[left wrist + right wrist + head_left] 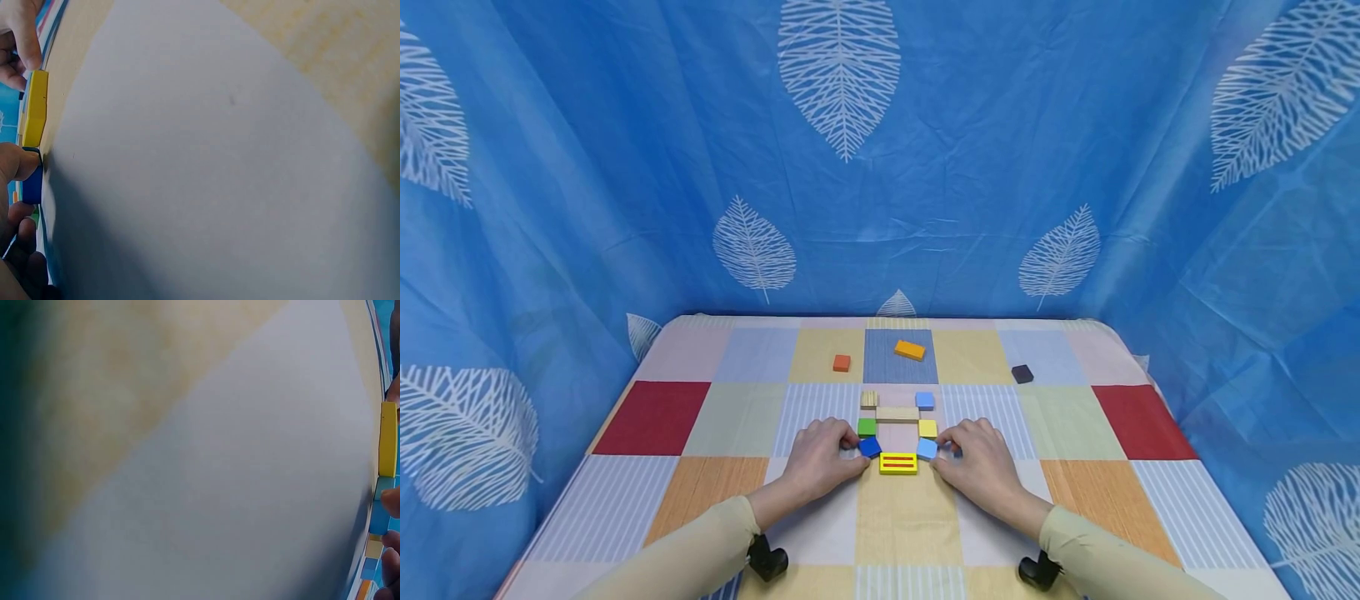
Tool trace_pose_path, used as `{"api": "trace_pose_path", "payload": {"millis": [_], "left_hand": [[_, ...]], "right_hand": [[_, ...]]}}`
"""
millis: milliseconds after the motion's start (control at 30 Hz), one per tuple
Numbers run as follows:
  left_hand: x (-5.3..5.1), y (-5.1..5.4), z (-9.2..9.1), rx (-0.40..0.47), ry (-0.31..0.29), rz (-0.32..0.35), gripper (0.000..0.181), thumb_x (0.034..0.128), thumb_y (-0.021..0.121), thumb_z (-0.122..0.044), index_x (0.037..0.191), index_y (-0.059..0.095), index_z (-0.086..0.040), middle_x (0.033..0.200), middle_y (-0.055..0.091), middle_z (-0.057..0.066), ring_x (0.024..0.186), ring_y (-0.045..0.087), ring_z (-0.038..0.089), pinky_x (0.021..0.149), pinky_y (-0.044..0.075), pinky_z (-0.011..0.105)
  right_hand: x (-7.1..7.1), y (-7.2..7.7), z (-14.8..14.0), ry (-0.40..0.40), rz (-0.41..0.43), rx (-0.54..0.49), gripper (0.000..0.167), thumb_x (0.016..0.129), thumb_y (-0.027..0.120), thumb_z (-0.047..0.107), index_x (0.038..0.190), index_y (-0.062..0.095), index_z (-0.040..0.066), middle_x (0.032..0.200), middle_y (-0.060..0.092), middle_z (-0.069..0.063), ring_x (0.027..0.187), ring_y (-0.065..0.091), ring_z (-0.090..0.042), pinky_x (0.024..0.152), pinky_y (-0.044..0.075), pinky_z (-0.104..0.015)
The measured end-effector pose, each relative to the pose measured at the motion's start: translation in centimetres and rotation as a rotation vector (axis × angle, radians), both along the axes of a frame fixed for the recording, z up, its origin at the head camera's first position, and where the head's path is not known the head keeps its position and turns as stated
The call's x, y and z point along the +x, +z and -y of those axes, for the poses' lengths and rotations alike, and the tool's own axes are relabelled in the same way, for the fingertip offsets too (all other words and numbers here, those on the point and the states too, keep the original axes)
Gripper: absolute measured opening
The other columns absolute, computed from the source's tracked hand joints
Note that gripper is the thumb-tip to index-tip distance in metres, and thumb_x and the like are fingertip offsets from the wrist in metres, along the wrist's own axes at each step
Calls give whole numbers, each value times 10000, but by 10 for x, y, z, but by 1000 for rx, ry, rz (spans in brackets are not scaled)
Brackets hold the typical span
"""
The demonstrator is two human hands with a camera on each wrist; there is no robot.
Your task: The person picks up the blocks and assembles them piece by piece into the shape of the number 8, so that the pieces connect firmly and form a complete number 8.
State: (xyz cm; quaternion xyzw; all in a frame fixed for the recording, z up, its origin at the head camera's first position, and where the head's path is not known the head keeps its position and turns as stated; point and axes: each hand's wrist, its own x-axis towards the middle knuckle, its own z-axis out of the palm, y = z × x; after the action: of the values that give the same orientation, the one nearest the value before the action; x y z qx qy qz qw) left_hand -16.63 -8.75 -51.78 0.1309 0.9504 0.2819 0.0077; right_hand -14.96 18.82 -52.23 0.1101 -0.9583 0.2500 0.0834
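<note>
Toy blocks form a ring on the patchwork cloth. My left hand (822, 454) pinches a dark blue block (870, 447) at the ring's near left corner, with the thumb on its near side in the left wrist view. On the near right corner, my right hand (981, 461) pinches a light blue block (927, 449) between thumb and finger. Both blocks sit tilted beside a yellow block with red bars (898, 463). Behind them stand a green block (867, 427) and a yellow block (927, 429). The fingers partly cover the pinched blocks in the wrist views.
A plain wooden block (897, 414) lies across the ring, with a striped block (868, 400) and a blue block (924, 401) at its far corners. Farther off lie a red-orange block (842, 363), an orange block (910, 350) and a black block (1022, 373). Blue curtains (925, 208) enclose the table.
</note>
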Motion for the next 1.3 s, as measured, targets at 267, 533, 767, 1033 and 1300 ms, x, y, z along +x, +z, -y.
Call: {"api": "trace_pose_path", "payload": {"millis": [267, 533, 767, 1033, 1300], "left_hand": [[0, 1, 1, -1, 1, -9, 261, 794, 827, -373, 896, 678, -185, 858, 574, -89, 816, 477, 138, 777, 379, 379], [0, 2, 1, -4, -5, -16, 271, 790, 831, -372, 897, 673, -179, 858, 573, -84, 818, 478, 144, 779, 380, 386], [0, 2, 0, -13, 3, -12, 267, 783, 833, -369, 887, 672, -183, 840, 554, -91, 794, 457, 139, 758, 366, 369], [0, 2, -1, -8, 5, -11, 275, 782, 836, -373, 897, 677, -180, 840, 555, -87, 794, 452, 141, 760, 363, 371], [1, 2, 0, 5, 3, -5, 294, 779, 843, -371, 922, 685, -168, 845, 556, -82, 801, 449, 144, 765, 359, 371]], "right_hand": [[1, 0, 1, -2, -7, -2, 199, 764, 849, 283, 918, 746, 208, 781, 538, 119, 773, 408, -127, 709, 343, -340], [1, 0, 1, -5, -9, -3, 192, 770, 834, 297, 921, 744, 219, 787, 538, 128, 777, 408, -123, 703, 340, -332], [0, 0, 1, -10, 5, -1, 193, 768, 830, 298, 922, 746, 219, 782, 536, 127, 785, 412, -125, 713, 342, -337], [-1, -1, 1, -14, -2, -4, 196, 764, 845, 291, 917, 743, 223, 774, 531, 130, 782, 408, -121, 709, 338, -338], [0, -2, 1, -15, 2, -4, 218, 764, 856, 324, 926, 748, 227, 776, 531, 134, 778, 408, -124, 704, 340, -339]]}}
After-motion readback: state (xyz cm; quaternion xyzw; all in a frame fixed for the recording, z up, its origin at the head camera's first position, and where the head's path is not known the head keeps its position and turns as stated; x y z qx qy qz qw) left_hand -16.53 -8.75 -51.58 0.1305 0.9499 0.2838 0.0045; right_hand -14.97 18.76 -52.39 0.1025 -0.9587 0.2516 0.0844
